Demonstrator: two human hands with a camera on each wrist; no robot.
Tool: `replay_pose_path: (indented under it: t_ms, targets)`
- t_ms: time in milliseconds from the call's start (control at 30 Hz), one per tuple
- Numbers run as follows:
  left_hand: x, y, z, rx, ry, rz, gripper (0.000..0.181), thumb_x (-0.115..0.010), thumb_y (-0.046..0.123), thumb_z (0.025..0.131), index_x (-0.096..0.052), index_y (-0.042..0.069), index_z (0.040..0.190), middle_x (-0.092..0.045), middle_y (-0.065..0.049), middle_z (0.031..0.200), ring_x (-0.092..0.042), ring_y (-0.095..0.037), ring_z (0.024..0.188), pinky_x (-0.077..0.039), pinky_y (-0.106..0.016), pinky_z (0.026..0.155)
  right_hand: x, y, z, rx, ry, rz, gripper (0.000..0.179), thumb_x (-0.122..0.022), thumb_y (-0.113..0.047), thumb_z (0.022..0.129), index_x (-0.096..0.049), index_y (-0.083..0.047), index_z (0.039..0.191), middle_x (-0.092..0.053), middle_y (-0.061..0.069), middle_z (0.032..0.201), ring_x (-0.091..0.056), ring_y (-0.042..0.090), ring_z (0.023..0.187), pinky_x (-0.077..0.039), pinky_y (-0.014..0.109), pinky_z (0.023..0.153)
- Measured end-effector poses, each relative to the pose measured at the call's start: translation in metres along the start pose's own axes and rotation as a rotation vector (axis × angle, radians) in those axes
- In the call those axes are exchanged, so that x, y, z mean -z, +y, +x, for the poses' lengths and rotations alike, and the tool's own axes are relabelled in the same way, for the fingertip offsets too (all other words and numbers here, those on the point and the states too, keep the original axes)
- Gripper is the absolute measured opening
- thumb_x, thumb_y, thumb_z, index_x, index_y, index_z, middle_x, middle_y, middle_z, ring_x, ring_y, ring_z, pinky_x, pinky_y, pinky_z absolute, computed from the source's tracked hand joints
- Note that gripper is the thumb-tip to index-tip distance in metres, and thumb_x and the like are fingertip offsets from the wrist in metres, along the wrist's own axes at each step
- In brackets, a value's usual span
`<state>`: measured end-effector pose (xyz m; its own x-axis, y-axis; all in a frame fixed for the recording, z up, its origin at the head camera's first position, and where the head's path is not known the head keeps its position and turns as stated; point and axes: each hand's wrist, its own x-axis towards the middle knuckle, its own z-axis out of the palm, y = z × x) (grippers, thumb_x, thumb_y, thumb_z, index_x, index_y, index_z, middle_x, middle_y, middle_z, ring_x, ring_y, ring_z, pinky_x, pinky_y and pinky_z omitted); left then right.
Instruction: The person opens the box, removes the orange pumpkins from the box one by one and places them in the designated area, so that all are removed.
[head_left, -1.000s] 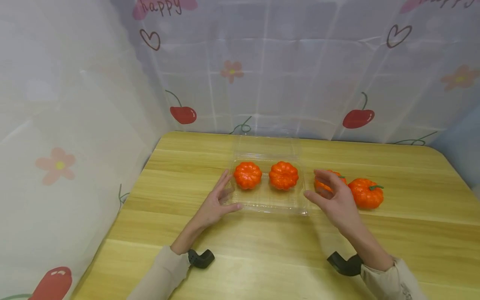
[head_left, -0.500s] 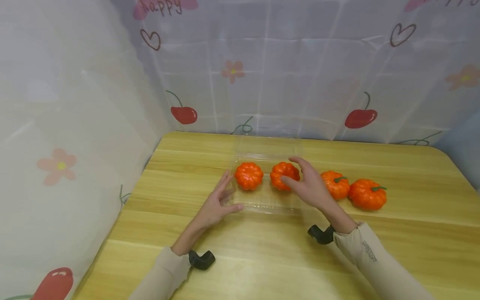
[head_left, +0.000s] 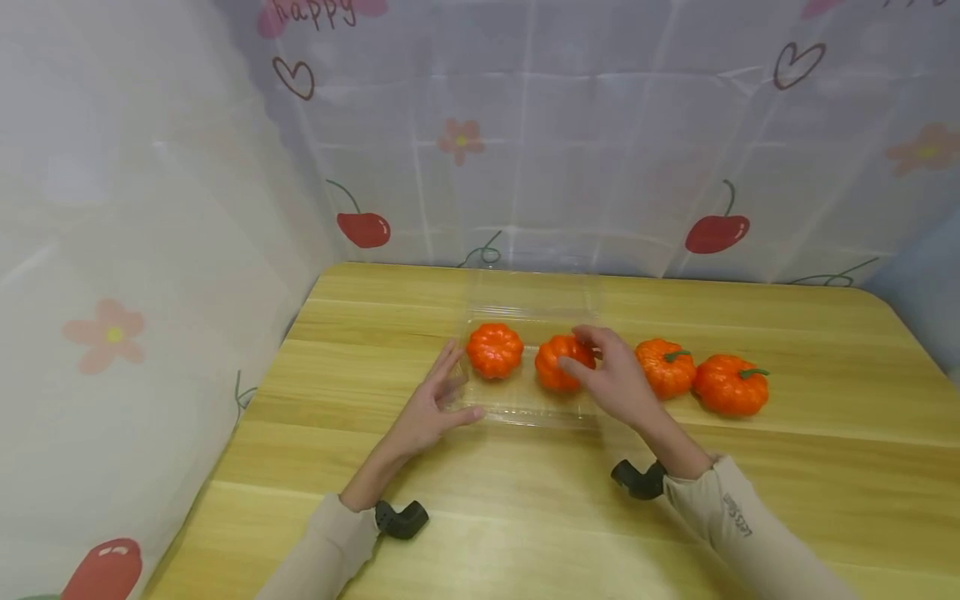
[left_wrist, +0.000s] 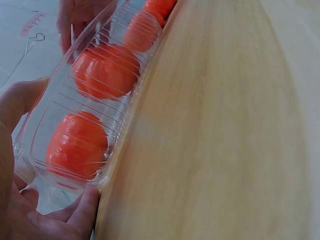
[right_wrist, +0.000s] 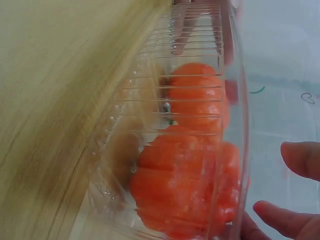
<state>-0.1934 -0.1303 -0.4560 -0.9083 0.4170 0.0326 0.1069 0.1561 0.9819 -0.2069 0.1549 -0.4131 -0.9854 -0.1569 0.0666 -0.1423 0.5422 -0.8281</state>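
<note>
A clear plastic clamshell box (head_left: 528,415) holds two orange toy pumpkins side by side, with no stem on their upper sides. My left hand (head_left: 427,417) rests at its front left corner, fingers along the side and thumb at the front; in the left wrist view the thumb lies at the rim and fingertips at the base. My right hand (head_left: 618,379) is over the right pumpkin (head_left: 555,367), thumb and fingers spread at its top. The right wrist view shows fingertips (right_wrist: 272,212) above the box rim, beside that pumpkin. The left pumpkin (head_left: 495,351) sits untouched.
The box's lid (head_left: 534,292) stands folded back toward the rear table edge. Two more pumpkins, green-stemmed, lie right of the box: a nearer one (head_left: 665,368) and a farther one (head_left: 731,386). A printed cloth (head_left: 570,167) hangs behind the wooden table (head_left: 825,483).
My right hand has moved left from the loose pumpkins to the right one in the box. That pumpkin has shifted slightly toward the front. My left hand has stayed in place.
</note>
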Motion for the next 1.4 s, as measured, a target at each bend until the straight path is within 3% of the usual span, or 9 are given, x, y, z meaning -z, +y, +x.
replay_pose_path:
  t_ms: [100, 233, 367, 533, 767, 933, 1400]
  targets:
    - [0.0, 0.0, 0.0, 0.001, 0.0, -0.004, 0.096, -0.076, 0.008, 0.087, -0.013, 0.01, 0.159, 0.005, -0.003, 0.165, -0.03, -0.041, 0.141, -0.029, -0.047, 0.114, -0.003, 0.001, 0.001, 0.032, 0.035, -0.076, 0.054, -0.072, -0.02, 0.092, -0.055, 0.009, 0.133, -0.055, 0.026, 0.124, -0.054, 0.037, 0.105, -0.048, 0.047, 0.089]
    - [0.0, 0.0, 0.0, 0.002, 0.0, -0.009, 0.096, -0.076, 0.008, 0.087, -0.013, 0.01, 0.159, 0.003, -0.002, 0.165, -0.03, -0.041, 0.141, -0.029, -0.047, 0.114, -0.007, 0.004, 0.002, 0.042, 0.066, -0.161, 0.047, -0.075, -0.023, 0.089, -0.064, 0.007, 0.123, -0.055, 0.024, 0.112, -0.052, 0.036, 0.095, -0.044, 0.042, 0.076]
    - [0.0, 0.0, -0.001, -0.003, 0.0, -0.009, 0.095, -0.076, 0.008, 0.087, -0.014, 0.009, 0.159, 0.003, -0.002, 0.165, -0.03, -0.041, 0.141, -0.029, -0.047, 0.114, -0.01, 0.005, 0.002, 0.043, 0.08, -0.2, 0.04, -0.077, -0.025, 0.087, -0.067, 0.002, 0.115, -0.056, 0.024, 0.116, -0.053, 0.038, 0.1, -0.045, 0.046, 0.08]
    - [-0.001, 0.0, 0.0, -0.007, 0.002, -0.002, 0.095, -0.076, 0.009, 0.087, -0.014, 0.01, 0.159, 0.004, -0.003, 0.165, -0.031, -0.04, 0.141, -0.029, -0.046, 0.114, -0.012, 0.005, 0.002, 0.068, 0.08, -0.219, 0.035, -0.076, -0.024, 0.088, -0.064, 0.0, 0.111, -0.064, 0.018, 0.11, -0.056, 0.033, 0.092, -0.047, 0.044, 0.076]
    - [-0.001, 0.002, -0.001, -0.008, -0.003, -0.006, 0.095, -0.076, 0.008, 0.087, -0.013, 0.009, 0.159, 0.004, -0.004, 0.165, -0.03, -0.041, 0.141, -0.028, -0.048, 0.114, -0.013, 0.006, 0.001, 0.061, 0.067, -0.248, 0.049, -0.074, -0.022, 0.088, -0.061, 0.007, 0.126, -0.061, 0.024, 0.125, -0.053, 0.043, 0.116, -0.042, 0.056, 0.099]
    - [-0.001, 0.003, -0.001, 0.0, 0.001, -0.003, 0.097, -0.076, 0.009, 0.087, -0.012, 0.012, 0.159, 0.0, -0.003, 0.165, -0.03, -0.04, 0.141, -0.027, -0.047, 0.115, -0.014, 0.007, 0.0, 0.06, 0.063, -0.267, 0.049, -0.074, -0.024, 0.088, -0.063, 0.006, 0.125, -0.062, 0.024, 0.124, -0.052, 0.043, 0.116, -0.042, 0.056, 0.099]
    - [0.0, 0.005, 0.0, 0.005, -0.003, 0.003, 0.096, -0.076, 0.009, 0.087, -0.012, 0.01, 0.159, -0.001, -0.005, 0.165, -0.029, -0.041, 0.142, -0.027, -0.048, 0.115, -0.014, 0.008, -0.006, 0.041, 0.102, -0.193, 0.046, -0.074, -0.022, 0.088, -0.065, 0.003, 0.124, -0.063, 0.021, 0.124, -0.055, 0.04, 0.116, -0.044, 0.054, 0.098]
